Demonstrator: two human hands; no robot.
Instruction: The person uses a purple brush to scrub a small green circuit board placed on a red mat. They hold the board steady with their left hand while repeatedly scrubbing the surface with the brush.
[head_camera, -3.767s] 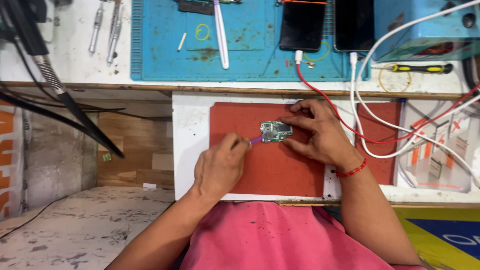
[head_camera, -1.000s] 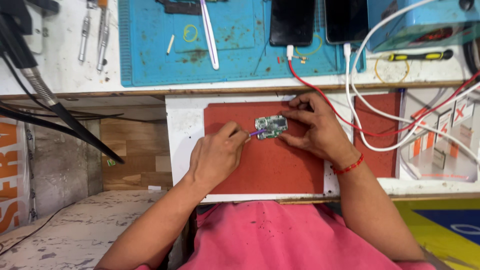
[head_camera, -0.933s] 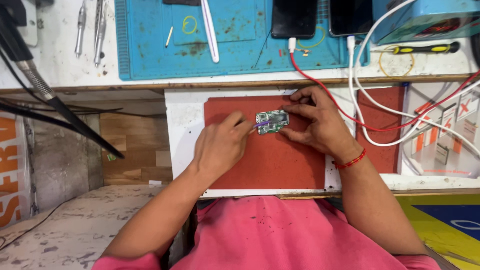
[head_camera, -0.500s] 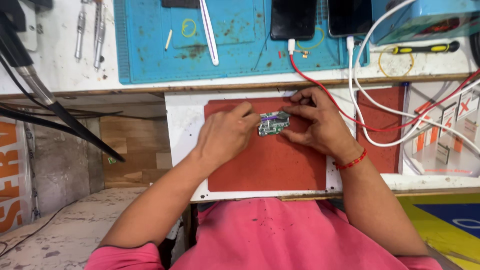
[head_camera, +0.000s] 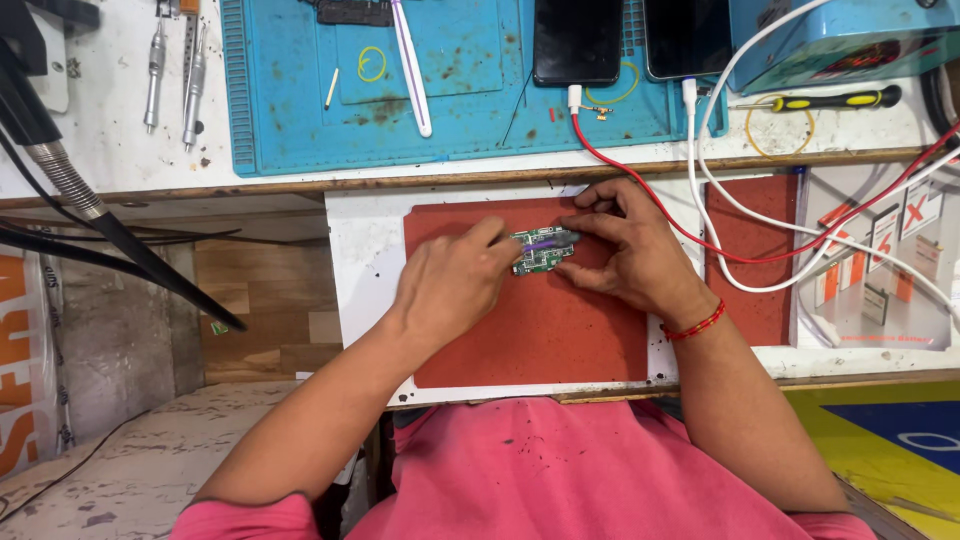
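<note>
Item: small green circuit board (head_camera: 541, 251), lying on a red work mat (head_camera: 530, 320), held between both hands.

Left hand (head_camera: 447, 285): fingers together, pinched on a thin purple tool (head_camera: 545, 239) whose tip lies across the top of the board. Right hand (head_camera: 628, 248): fingers spread apart, their tips pressing the board's right edge and upper corner; nothing is clamped in them. A red thread band (head_camera: 697, 325) circles that wrist.

Under the fingers: the red mat rests on a white pull-out shelf (head_camera: 362, 255); a second red mat (head_camera: 748, 250) lies just beyond the right hand.

Beyond the fingertips, on the counter (head_camera: 100, 150): a blue silicone repair mat (head_camera: 300, 100) carrying a white tool (head_camera: 411, 66), a yellow rubber band (head_camera: 372, 64) and two dark phones (head_camera: 577, 40), (head_camera: 690, 38). A red cable (head_camera: 640, 190) and white cables (head_camera: 720, 200) run from the phones past the right hand. Far right: a yellow-handled screwdriver (head_camera: 835, 100) and a blue box (head_camera: 830, 35). Far left: metal screwdrivers (head_camera: 190, 80) and a black flexible hose (head_camera: 110, 225).

Nearest the camera: pink shirt (head_camera: 600, 470); lower left, a worn pale floor (head_camera: 110, 460).

Change from half a second earlier: the left hand has drawn back leftwards off the board, so the purple tool now shows; the board and right hand have stayed put.
</note>
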